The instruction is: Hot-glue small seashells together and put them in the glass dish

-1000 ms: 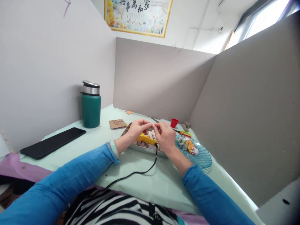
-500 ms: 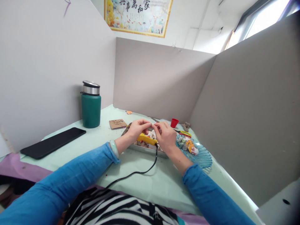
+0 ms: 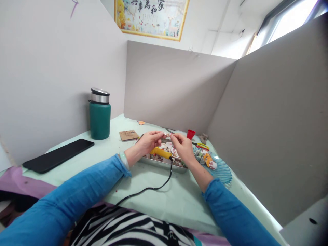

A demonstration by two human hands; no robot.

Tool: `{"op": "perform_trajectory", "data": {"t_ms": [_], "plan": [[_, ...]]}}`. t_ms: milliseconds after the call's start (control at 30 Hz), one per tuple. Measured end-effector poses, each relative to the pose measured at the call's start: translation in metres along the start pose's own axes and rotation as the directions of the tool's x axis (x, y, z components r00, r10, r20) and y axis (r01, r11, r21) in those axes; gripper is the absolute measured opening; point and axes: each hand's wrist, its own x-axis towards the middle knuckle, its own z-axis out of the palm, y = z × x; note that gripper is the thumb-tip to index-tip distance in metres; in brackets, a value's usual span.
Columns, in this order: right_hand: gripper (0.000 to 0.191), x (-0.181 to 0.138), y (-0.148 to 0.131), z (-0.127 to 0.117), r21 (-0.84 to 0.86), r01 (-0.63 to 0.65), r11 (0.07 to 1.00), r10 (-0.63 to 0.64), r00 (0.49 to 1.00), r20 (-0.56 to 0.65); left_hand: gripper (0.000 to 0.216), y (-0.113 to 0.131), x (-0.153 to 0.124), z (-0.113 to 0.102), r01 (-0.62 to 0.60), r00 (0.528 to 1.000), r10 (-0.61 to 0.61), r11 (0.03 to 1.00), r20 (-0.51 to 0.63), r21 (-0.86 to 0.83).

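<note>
Over the metal tray (image 3: pixel 164 164), my left hand (image 3: pixel 150 141) is closed, pinching a small whitish and brown piece (image 3: pixel 167 135) between thumb and fingertips. My right hand (image 3: pixel 182 145) is closed too, its fingertips at the right end of that piece. It is too small to name exactly. Below the hands lies a yellow-handled corded tool (image 3: pixel 161 152), across the tray of shells and small bits (image 3: pixel 169 147). Its black cord (image 3: pixel 156 188) runs toward my lap.
A blue shell-shaped dish (image 3: pixel 225 171) with painted shells stands right, near scissors (image 3: pixel 202 146) and a red cup (image 3: pixel 191 134). A cardboard piece (image 3: pixel 128 135), a green flask (image 3: pixel 99 119) and a black phone (image 3: pixel 58 155) are left. Grey partitions (image 3: pixel 176 85) enclose the table.
My right hand has shifted slightly right, widening the gap between the hands, so the small piece between the fingertips shows more. The tool and tray stay put.
</note>
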Motion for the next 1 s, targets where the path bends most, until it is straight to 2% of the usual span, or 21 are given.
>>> {"op": "perform_trajectory", "data": {"t_ms": [133,300,433,600,800,1000], "plan": [[0.026,-0.002,-0.001,0.003,0.101,-0.031,0.994,0.029,0.999,0.025,0.021,-0.001,0.002,-0.003,0.012,1.000,-0.012,1.000,0.020,-0.026],[0.026,-0.002,0.003,0.004,0.090,0.005,0.996,-0.004,1.000,-0.008,0.024,0.002,-0.003,0.002,0.009,0.999,-0.012,0.998,0.051,0.061],[0.022,-0.004,0.005,0.002,-0.043,0.128,0.991,-0.131,0.990,-0.060,0.026,0.006,-0.007,0.007,0.005,1.000,-0.007,0.989,0.015,0.145],[0.019,-0.007,0.004,0.000,-0.232,0.273,0.934,-0.295,0.954,-0.063,0.028,0.006,-0.006,0.007,-0.024,1.000,0.024,0.979,0.005,0.204],[0.020,-0.006,0.004,0.000,-0.216,0.238,0.947,-0.259,0.963,-0.074,0.038,0.009,-0.007,0.007,-0.071,0.997,0.074,0.954,0.002,0.291],[0.019,-0.006,0.004,0.000,-0.212,0.234,0.949,-0.253,0.965,-0.066,0.039,0.014,-0.008,0.011,-0.173,0.982,0.187,0.867,0.017,0.467]]}}
